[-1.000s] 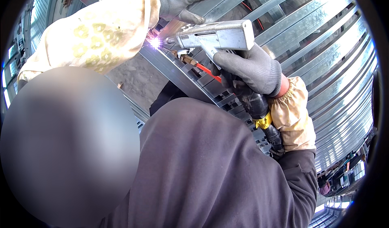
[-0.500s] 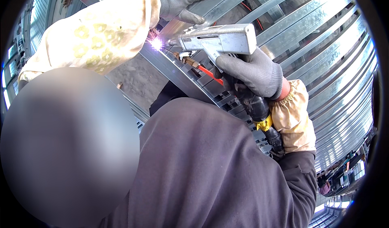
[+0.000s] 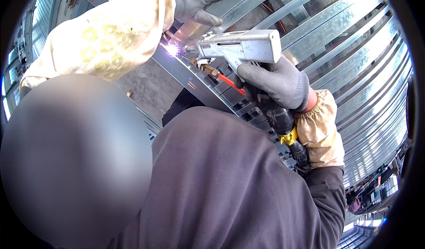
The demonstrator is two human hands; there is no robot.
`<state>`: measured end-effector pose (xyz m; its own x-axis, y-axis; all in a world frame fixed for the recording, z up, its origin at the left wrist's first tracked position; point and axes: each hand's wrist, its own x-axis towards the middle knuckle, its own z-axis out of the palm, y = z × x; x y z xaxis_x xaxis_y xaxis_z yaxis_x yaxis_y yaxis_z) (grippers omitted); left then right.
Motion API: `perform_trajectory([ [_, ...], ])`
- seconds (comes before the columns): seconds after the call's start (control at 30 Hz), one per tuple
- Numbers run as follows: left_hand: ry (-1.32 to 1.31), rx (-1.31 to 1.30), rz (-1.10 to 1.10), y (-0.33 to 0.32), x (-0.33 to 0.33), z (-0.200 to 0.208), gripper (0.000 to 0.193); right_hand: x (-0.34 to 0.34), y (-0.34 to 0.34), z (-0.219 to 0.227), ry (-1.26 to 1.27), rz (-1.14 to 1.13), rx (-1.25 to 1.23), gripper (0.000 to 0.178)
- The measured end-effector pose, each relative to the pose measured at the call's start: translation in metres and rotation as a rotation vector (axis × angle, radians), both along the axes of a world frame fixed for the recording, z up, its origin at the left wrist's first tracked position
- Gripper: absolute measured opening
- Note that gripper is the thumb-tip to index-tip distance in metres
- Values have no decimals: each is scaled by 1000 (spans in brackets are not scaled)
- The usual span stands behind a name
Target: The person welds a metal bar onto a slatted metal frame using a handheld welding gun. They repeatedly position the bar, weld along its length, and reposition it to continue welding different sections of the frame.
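Observation:
My right hand (image 3: 279,83), in a grey glove, is wrapped round the grip of a silver pistol-shaped welding gun (image 3: 241,44). Bright violet-white sparks (image 3: 171,49) burn at the gun's nozzle, against the edge of a metal beam (image 3: 188,81). A thin orange-red hose (image 3: 230,84) with a brass fitting runs under the gun, and a thick black-wrapped cable (image 3: 276,116) with yellow tape leads down along my right forearm. My left hand (image 3: 199,1), also gloved, lies on the metal with its fingers spread, above the sparks. The exact spot at the nozzle is lost in glare.
Rows of shiny metal slats (image 3: 336,32) stretch away to the right. Grey floor (image 3: 148,87) shows through the frame at the left. A cream protective sleeve (image 3: 102,40) covers my left forearm beside the sparks. A red cable (image 3: 274,14) lies beneath the slats.
The welding gun and my right hand have shifted very slightly downward in the picture. Sparks still burn at the nozzle, and my left hand has stayed in place.

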<state>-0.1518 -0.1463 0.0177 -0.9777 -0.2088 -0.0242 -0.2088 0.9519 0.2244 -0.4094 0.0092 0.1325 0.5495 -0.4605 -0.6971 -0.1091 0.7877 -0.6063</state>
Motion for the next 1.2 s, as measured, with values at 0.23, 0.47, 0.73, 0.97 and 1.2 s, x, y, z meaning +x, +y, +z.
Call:
perform_trajectory([
  [0.23, -5, -27, -1, -1, 1, -5, 105, 0, 3, -1, -12, -6, -18, 38],
  [0.47, -19, -18, 11, -1, -2, -6, 107, -4, 6, -2, -26, -4, -20, 37],
  [0.73, -25, 11, 12, -1, 0, -7, 108, -5, 6, -1, -1, 10, 26, 41],
  [0.97, 24, 4, 18, 0, 1, -11, 105, -7, 7, 1, 8, 2, 66, 43],
  [1.2, 23, -18, 24, 0, 0, -8, 106, -9, 10, 1, 24, 15, 38, 43],
])
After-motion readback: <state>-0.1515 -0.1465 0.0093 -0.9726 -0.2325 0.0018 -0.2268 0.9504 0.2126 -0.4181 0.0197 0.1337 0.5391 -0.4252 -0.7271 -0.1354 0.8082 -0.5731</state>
